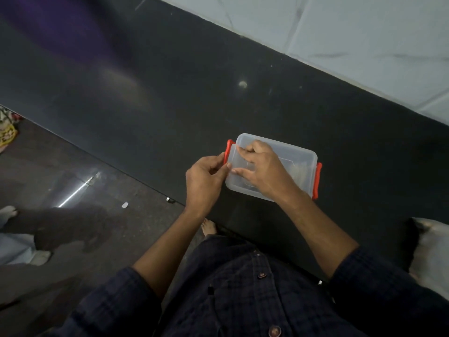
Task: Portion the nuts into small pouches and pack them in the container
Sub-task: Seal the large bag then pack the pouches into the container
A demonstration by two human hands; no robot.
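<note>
A clear plastic container with its lid on and an orange clip at each end sits on the black counter. My left hand pinches the left orange clip between thumb and fingers. My right hand lies on the lid, with its fingers curled at the lid's left edge. The right orange clip is down against the container's side. Pale contents show faintly through the lid near the right end; no nuts or pouches can be made out.
The counter runs diagonally, with a pale tiled wall behind it. A dark glossy floor lies to the left, with another person's legs on it. Something pale sits at the counter's right edge.
</note>
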